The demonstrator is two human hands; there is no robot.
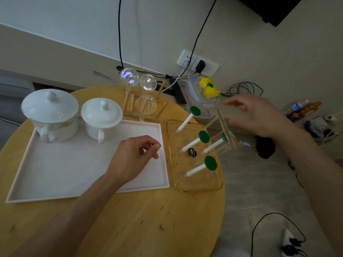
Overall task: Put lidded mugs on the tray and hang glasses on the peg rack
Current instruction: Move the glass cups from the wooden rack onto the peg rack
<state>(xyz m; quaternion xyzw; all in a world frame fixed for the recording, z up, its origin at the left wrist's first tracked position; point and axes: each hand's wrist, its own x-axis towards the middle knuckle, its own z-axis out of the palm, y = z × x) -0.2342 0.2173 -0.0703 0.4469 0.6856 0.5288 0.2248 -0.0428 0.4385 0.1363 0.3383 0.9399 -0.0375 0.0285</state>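
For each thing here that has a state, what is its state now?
large lidded mug: lid on, on the white tray
small lidded mug: lid on, on the tray
round glasses: three upside down on the wooden rack
clear glass: upside down over a green-capped peg
other three pegs: bare
left hand: loosely curled, empty
right hand: open, empty

The round table [144,225] runs out of view at the lower and left edges, and both forearms are cut off there too. The left hand [132,160] covers part of the white tray [55,175]. The right hand [259,115] is blurred. The glass [225,138] on the peg rack [194,164] is hard to outline. Labels on the bottles [304,108] are too small to read.
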